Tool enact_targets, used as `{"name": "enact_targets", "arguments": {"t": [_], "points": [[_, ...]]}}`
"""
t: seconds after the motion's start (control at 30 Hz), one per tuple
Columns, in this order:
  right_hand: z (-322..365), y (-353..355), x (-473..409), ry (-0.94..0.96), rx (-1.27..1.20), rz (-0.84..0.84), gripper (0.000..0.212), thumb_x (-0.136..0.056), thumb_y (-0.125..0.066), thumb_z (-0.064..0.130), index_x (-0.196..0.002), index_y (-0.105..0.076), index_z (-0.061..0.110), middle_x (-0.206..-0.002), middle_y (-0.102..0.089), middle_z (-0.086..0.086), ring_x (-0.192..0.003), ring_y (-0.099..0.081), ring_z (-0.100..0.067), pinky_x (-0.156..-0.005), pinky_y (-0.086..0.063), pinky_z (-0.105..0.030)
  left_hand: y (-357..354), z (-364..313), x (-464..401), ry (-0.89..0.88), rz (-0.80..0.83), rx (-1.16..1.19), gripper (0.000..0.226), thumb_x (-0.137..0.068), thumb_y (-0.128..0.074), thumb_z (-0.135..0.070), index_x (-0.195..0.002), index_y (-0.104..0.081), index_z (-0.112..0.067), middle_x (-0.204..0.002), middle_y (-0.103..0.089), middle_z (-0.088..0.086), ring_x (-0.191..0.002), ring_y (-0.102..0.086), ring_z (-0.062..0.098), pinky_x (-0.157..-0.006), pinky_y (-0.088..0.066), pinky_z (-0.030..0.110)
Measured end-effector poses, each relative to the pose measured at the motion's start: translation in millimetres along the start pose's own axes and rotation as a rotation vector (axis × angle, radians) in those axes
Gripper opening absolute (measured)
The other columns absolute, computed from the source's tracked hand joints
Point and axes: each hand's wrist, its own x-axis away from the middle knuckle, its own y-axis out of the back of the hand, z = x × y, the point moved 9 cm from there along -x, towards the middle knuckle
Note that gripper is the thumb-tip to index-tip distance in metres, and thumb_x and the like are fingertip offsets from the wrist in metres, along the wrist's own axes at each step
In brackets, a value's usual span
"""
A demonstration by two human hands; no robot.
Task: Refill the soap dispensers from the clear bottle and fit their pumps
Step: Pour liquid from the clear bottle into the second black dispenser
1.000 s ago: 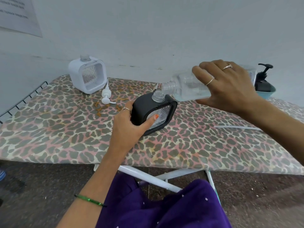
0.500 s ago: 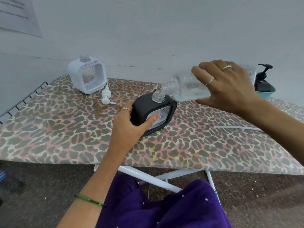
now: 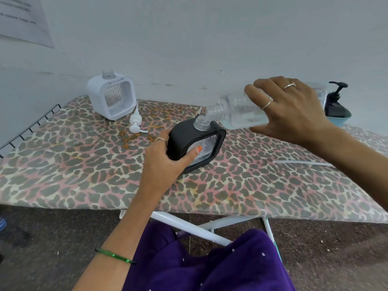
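The square black dispenser is gripped by the left hand, the clear bottle is held tipped by the right hand, and a white pump is laid beside the white dispenser.

clear bottle tipped sideways, mouth over black dispenser's open neck; white dispenser upright, pumpless.

- A white paper sheet on the wall at upper left carries a few lines of dark print, too blurred to read.
- No label, brand or number can be read on anything else in view.
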Motion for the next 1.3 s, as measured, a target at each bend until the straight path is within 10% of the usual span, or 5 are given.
{"name": "enact_targets", "arguments": {"t": [1.3], "points": [[-0.1,0.4,0.9,0.003,0.031,-0.030,0.070,-0.066,-0.081,0.036,-0.119,-0.045,0.009,-0.107,-0.062,-0.017,-0.087,-0.061,-0.037,-0.064,-0.046,-0.041,0.2,3.3,-0.4,-0.008,-0.011,-0.016,0.045,-0.075,-0.075,-0.044,-0.110,-0.056,-0.024,-0.095,-0.065,-0.012,-0.089,-0.063,0.002,-0.072,-0.051,0.013]]}}
